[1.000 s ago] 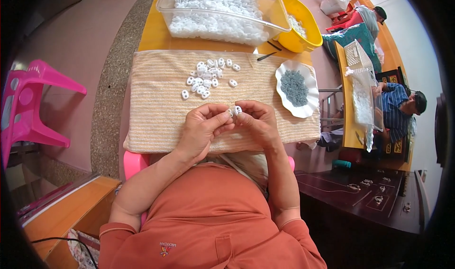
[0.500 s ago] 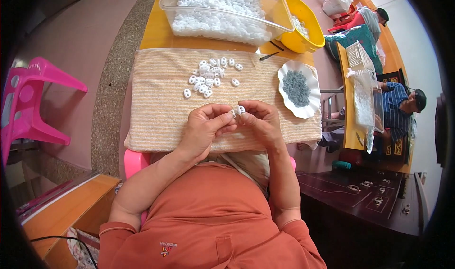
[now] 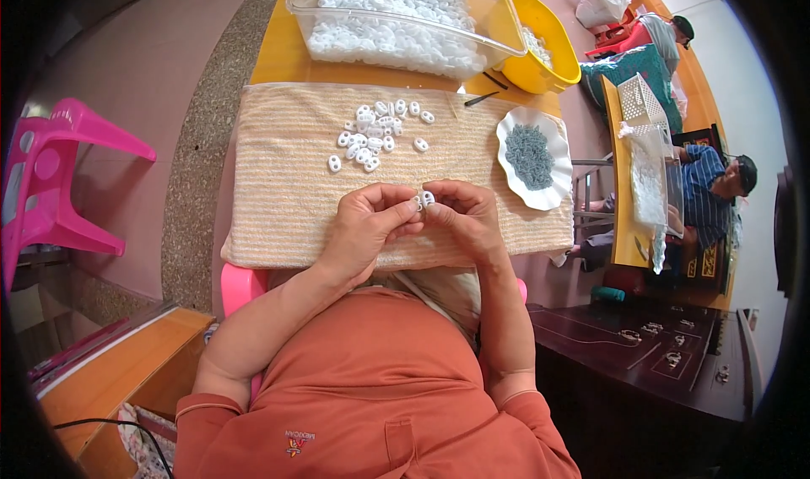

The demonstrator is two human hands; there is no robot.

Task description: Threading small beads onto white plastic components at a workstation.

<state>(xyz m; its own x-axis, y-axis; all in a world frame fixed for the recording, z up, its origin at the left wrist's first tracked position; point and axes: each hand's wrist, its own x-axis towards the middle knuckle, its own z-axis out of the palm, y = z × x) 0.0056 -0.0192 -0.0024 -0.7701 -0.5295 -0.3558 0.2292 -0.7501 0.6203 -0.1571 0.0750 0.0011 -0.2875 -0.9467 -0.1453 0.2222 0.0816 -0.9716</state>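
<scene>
Over the near part of the towel, my two hands meet at the fingertips. My right hand (image 3: 467, 219) pinches a small white oval plastic piece with two holes (image 3: 429, 199), which looks like a cord-lock part. Thumb and forefinger of my left hand (image 3: 369, 226) are closed on another small white plastic piece (image 3: 417, 202), mostly hidden by the fingers. Those two pieces touch or nearly touch. Beyond my hands lies a loose pile of similar white two-hole pieces (image 3: 371, 133). To the right, a white scalloped plate (image 3: 547, 199) holds tiny grey pieces (image 3: 529, 156), too small to name.
A striped towel (image 3: 278, 175) covers the near table. Behind it stand a see-through bin (image 3: 405, 23) of white pieces and a yellow bucket (image 3: 561, 75). A dark slim tool (image 3: 481, 99) lies nearby. Left is a pink stool (image 3: 63, 175); at right a person sits by another table.
My right hand has brought its white piece closer to the one in my left hand, turning it slightly. The view has shifted a little.
</scene>
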